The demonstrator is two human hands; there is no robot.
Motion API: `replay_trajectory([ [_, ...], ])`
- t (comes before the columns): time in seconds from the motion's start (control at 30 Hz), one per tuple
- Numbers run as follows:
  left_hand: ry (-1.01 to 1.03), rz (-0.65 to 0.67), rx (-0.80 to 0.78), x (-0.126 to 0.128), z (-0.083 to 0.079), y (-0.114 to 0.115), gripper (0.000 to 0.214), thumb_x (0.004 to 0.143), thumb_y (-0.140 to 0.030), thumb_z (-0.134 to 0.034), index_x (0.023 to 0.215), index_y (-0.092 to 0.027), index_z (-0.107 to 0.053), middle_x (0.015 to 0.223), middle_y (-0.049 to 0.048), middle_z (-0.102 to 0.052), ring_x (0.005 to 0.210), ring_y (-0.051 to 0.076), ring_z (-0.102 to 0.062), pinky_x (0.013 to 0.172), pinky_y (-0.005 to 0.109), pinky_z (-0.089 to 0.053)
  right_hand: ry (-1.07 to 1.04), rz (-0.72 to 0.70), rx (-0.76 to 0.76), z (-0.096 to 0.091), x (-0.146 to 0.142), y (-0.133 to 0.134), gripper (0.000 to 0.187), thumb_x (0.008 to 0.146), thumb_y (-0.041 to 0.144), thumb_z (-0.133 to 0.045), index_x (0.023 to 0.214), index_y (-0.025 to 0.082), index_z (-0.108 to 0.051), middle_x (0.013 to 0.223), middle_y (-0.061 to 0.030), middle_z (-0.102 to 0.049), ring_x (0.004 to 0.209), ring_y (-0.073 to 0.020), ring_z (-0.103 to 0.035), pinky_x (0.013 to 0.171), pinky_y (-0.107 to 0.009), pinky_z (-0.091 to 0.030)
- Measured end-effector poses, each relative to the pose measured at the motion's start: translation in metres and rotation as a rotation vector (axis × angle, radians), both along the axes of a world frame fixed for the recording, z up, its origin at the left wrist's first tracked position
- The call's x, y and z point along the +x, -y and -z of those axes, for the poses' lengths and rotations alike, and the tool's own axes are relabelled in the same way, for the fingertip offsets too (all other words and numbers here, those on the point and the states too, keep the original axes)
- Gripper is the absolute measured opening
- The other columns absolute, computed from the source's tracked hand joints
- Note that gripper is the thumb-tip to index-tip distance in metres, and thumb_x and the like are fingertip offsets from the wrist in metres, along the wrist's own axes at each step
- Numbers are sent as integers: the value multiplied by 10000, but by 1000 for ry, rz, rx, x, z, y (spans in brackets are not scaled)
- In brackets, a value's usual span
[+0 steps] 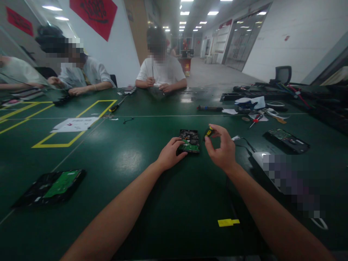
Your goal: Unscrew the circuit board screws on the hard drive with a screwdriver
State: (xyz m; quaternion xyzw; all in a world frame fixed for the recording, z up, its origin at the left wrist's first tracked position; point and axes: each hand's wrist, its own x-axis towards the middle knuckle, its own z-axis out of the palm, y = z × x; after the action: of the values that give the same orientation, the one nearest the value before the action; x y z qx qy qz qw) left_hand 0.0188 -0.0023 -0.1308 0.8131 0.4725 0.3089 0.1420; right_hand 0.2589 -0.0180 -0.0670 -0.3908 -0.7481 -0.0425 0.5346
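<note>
A hard drive [189,135] lies on the green table in front of me, its green circuit board on the near side. My left hand [172,154] is closed on the drive's left edge, fingers on top and thumb along the near side. In my right hand [222,148] is a screwdriver with a yellow and black handle [208,132], pinched between thumb and fingertips. It is just right of the drive; its shaft is hard to make out, and I cannot tell whether the tip touches the drive.
Another hard drive [63,183] lies at left, and one more drive [288,140] at right. A pixelated device [288,177] with a cable is beside my right forearm. Tools and gloves [250,102] lie farther back. People sit across the table. A yellow tag [228,222] lies near the front edge.
</note>
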Motion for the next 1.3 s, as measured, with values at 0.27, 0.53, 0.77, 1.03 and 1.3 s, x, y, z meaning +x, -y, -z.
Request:
replay_trajectory([
  [0.27, 4, 3, 8, 0, 0, 0, 468, 858, -399, -678, 1284, -235, -573, 1388, 104, -501, 1250, 275, -547, 1042, 459, -494, -45, -52, -89, 5, 0, -2, 504, 905, 185, -600, 1382, 260, -456, 1326, -108, -600, 1069, -256, -664, 945, -486, -569],
  [0.53, 0, -6, 11, 1, 3, -1, 474, 850, -397, -684, 1285, -245, -575, 1387, 95, -500, 1258, 277, -545, 1054, 464, -485, -62, -31, -69, 8, 0, -4, 481, 872, 214, -652, 1322, 268, -491, 1220, -98, -581, 1012, -254, -650, 866, -466, -593],
  [0.77, -3, -7, 10, 2, 1, 0, 457, 860, -400, -671, 1274, -231, -580, 1391, 97, -502, 1254, 271, -545, 1067, 451, -479, -116, -73, -131, 8, -1, -4, 485, 885, 204, -643, 1334, 268, -473, 1221, -96, -604, 1043, -254, -661, 903, -478, -589],
  [1.03, 3, 9, 16, 1, 1, -1, 461, 849, -393, -683, 1271, -240, -577, 1377, 100, -507, 1265, 273, -542, 1079, 456, -469, -104, -91, -153, 4, 0, -2, 488, 901, 225, -622, 1362, 281, -470, 1252, -91, -610, 1007, -236, -673, 826, -427, -620],
  [1.3, 2, 9, 19, 1, 2, 0, 440, 864, -396, -664, 1266, -238, -577, 1384, 95, -502, 1238, 266, -554, 1054, 447, -486, -66, -65, -109, 8, 2, -5, 519, 896, 241, -635, 1378, 298, -453, 1266, -86, -605, 966, -237, -663, 808, -438, -613],
])
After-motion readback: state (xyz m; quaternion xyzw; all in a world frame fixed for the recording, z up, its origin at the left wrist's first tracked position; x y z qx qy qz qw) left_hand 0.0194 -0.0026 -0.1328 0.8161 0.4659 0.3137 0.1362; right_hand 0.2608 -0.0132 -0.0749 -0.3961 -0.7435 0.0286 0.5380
